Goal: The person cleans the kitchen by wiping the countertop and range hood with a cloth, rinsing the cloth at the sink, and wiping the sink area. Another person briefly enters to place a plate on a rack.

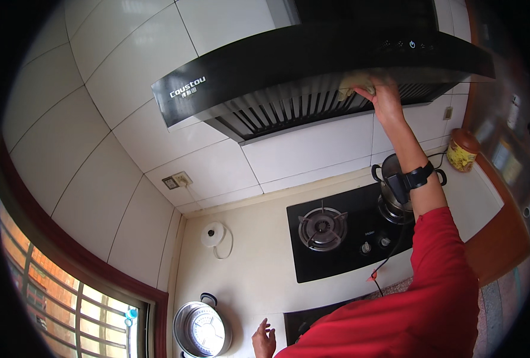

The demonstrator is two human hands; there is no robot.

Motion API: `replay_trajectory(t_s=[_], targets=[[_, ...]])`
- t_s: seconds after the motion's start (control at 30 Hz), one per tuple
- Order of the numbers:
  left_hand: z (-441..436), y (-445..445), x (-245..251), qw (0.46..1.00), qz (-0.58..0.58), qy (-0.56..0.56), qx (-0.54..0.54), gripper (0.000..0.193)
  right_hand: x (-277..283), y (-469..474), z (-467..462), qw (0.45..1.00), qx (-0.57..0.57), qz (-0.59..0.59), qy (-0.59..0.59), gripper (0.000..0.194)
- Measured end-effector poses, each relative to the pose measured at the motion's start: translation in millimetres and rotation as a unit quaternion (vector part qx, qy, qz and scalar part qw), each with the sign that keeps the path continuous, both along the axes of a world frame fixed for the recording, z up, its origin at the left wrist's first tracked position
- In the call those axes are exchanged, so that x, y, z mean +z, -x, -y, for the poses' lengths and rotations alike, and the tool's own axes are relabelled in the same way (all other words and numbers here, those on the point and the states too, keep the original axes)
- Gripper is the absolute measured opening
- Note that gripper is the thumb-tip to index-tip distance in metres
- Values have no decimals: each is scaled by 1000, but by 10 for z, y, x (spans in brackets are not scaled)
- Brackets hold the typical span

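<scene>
High up in the head view, my right hand (385, 98) grips a pale yellowish cloth (351, 86) against the lower front of a black range hood (265, 71). The hood's slatted filter (287, 107) runs beneath its front edge. Some of the cloth is hidden by my fingers, and its fingertips are blurred. My left hand (264, 339) is low over the pale countertop (251, 268), its fingers apart and loosely bent, holding nothing. Just left of that hand sits a stainless-steel steamer pot (202, 330) with a perforated bottom.
A black two-burner gas hob (336, 264) is set into the counter, its left burner (322, 227) bare. Behind my right forearm a metal pot (388, 172) stands on the other burner. A brown-lidded container (463, 150), a white corded device (212, 234) and a barred window (68, 295) surround the area.
</scene>
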State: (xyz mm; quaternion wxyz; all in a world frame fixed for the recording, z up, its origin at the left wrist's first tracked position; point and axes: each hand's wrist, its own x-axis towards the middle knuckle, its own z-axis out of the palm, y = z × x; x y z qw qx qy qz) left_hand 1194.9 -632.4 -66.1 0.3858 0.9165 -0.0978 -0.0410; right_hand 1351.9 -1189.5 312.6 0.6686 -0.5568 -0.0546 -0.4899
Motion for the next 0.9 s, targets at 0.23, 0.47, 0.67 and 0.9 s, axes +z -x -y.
replay_trajectory(t_s=[0.23,0.47,0.67,0.9], targets=[[-7,139,-81,998,-39,-16,36,43,-580,-674,407,980,43,-76,-177,26],[46,222,-31,997,-24,-16,71,43,-1286,-1565,816,931,66,-128,-336,29],[-19,472,-139,992,-46,1,115,44,-1405,-1727,750,916,97,-100,-377,33],[-115,499,-220,994,-15,-25,103,42,-907,-1749,-497,912,271,-98,-291,31]])
